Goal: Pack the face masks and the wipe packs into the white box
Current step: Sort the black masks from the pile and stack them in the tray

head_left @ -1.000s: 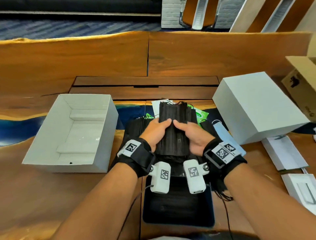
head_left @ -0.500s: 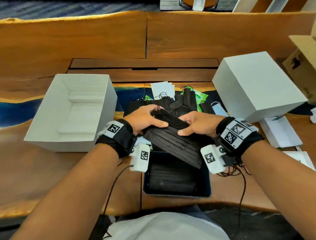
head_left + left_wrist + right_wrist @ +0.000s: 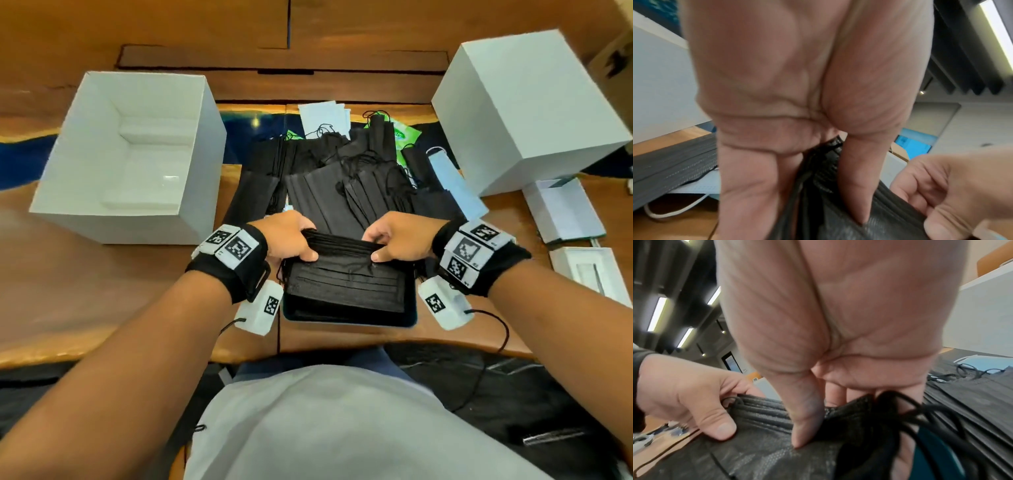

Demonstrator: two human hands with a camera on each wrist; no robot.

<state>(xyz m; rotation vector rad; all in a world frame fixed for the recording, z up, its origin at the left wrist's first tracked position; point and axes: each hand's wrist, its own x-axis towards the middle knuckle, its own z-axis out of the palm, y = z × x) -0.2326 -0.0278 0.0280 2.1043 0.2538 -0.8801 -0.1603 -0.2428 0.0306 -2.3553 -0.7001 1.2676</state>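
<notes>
The stack of black masks (image 3: 346,287), upright between the hands a second ago, now lies flat over the dark tray (image 3: 409,317), its far edge pinched by the left hand (image 3: 287,240) and the right hand (image 3: 400,238), both drawn nearer the body.

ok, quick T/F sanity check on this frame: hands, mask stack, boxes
1. Both hands grip one stack of black masks: left hand, right hand. True.
2. The open white box already holds masks. False: none are visible inside it.
3. The stack sits over a dark tray. True.
4. The closed white box is on the person's left. False: it is on their right.
5. Every mask on the table is black. False: a light blue mask lies there too.
</notes>
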